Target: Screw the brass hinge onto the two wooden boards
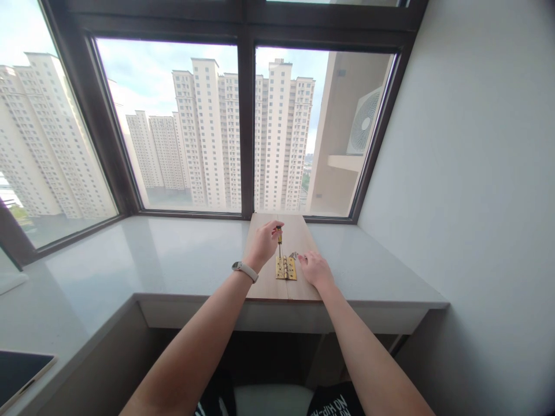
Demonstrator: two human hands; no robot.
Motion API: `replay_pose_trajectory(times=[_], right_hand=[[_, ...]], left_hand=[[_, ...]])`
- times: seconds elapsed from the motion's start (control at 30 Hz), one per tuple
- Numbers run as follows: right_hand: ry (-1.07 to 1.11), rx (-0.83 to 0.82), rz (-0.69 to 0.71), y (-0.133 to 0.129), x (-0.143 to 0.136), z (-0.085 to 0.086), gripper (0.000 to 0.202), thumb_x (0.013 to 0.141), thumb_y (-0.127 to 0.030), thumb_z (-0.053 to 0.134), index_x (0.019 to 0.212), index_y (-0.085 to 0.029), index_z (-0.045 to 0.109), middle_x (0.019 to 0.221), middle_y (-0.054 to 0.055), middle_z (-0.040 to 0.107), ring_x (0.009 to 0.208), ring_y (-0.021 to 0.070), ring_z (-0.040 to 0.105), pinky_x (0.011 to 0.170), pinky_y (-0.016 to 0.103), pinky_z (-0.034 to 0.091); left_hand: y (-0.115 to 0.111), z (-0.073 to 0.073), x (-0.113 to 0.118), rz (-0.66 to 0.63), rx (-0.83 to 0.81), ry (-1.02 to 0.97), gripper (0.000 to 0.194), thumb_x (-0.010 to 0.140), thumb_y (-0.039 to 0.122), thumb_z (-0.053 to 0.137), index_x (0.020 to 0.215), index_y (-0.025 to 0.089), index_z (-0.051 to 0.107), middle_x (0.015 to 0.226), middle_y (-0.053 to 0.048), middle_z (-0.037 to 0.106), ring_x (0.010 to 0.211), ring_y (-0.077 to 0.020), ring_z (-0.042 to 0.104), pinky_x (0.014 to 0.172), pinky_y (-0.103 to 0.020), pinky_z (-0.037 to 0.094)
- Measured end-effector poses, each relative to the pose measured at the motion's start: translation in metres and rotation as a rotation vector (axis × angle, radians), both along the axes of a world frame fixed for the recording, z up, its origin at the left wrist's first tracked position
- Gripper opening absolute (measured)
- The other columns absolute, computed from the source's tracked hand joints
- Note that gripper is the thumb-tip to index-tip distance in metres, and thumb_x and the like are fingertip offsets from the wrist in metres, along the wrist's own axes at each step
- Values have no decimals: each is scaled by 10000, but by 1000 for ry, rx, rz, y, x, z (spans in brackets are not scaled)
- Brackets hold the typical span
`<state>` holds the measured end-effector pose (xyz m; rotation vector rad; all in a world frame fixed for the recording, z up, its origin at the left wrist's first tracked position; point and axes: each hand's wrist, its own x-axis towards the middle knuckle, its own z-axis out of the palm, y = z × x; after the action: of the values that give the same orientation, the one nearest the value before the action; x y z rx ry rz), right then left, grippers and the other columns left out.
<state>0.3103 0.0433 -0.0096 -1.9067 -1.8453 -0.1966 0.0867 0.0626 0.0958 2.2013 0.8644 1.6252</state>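
My left hand (262, 244), with a watch on its wrist, is closed around a small screwdriver (280, 237) with a yellow and black handle. The screwdriver stands nearly upright, its shaft pointing down at the upper left part of a brass hinge (291, 271). The hinge lies opened flat over the seam between two wooden boards (262, 286). Several small screws (293, 255) lie just above its right leaf. Beside them my right hand (316, 269) rests on the right board, fingers loosely stretched toward the screws, and I see nothing held in it.
The boards lie on a white counter (195, 254) under a large window with a dark frame (248, 133). A white wall (455, 173) rises on the right. At the lower left is a dark-screened device (23, 372). The counter's front edge runs below the boards.
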Motion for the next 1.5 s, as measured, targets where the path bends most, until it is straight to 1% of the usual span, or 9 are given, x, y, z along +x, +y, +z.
replay_pose_trajectory(times=[0.13,0.27,0.5,0.7,0.83,1.0,1.17,1.27,1.5], right_hand=[[5,-5,-1,1,0,-1,472,1050,-511,320,1046,-204,679,1146,111,684,1124,242,578,957,331,383],[14,-19,-3,0,1,0,474,1050,-506,319,1094,-200,677,1179,117,677,1150,243,568,976,325,373],[16,-6,12,-1,1,0,486,1047,-512,313,1091,-201,684,1178,121,674,1143,250,567,983,331,371],[22,-9,10,-2,1,1,494,1047,-513,314,1079,-194,688,1164,125,674,1127,250,569,964,334,381],[21,-8,9,-2,0,1,485,1045,-507,325,1086,-194,693,1173,126,672,1136,249,562,979,330,370],[18,-7,7,-1,1,-1,490,1044,-508,322,1109,-195,694,1195,127,668,1158,257,551,983,338,368],[27,8,17,1,2,-2,493,1045,-517,318,1102,-199,690,1175,119,674,1140,251,563,983,332,365],[27,9,12,1,2,-2,483,1046,-516,323,1101,-203,686,1182,120,673,1146,251,562,977,331,361],[23,4,6,1,2,-3,485,1046,-519,323,1104,-197,682,1185,117,674,1142,248,565,964,335,371]], left_hand=[[-4,0,0,-36,6,0,179,945,242,622,1091,250,726,1065,-54,712,919,-174,696,839,-340,611],[-6,0,1,-1,9,-15,150,908,305,684,1023,225,740,1023,-61,689,836,-170,694,779,-333,620],[-2,0,3,-18,2,-12,233,944,185,588,1133,241,713,1012,-61,726,892,-182,705,835,-355,616],[-5,-2,4,-20,1,-16,173,911,275,676,1072,235,724,1051,-59,710,877,-175,697,814,-344,620],[-5,-3,5,-1,-4,-27,164,923,234,646,1067,233,723,1010,-54,697,821,-160,692,774,-321,616],[-5,-1,6,-9,1,17,275,934,145,584,1167,245,691,1021,-59,723,880,-175,702,830,-344,611],[-9,-1,5,-38,3,5,216,950,222,601,1145,232,695,1074,-70,720,943,-184,699,845,-347,618],[-10,-1,5,-25,2,2,183,910,275,683,1085,226,708,1065,-65,701,888,-174,693,817,-334,619],[-6,-1,5,-7,-8,2,194,946,196,609,1108,233,708,1012,-55,693,846,-161,686,796,-320,612]])
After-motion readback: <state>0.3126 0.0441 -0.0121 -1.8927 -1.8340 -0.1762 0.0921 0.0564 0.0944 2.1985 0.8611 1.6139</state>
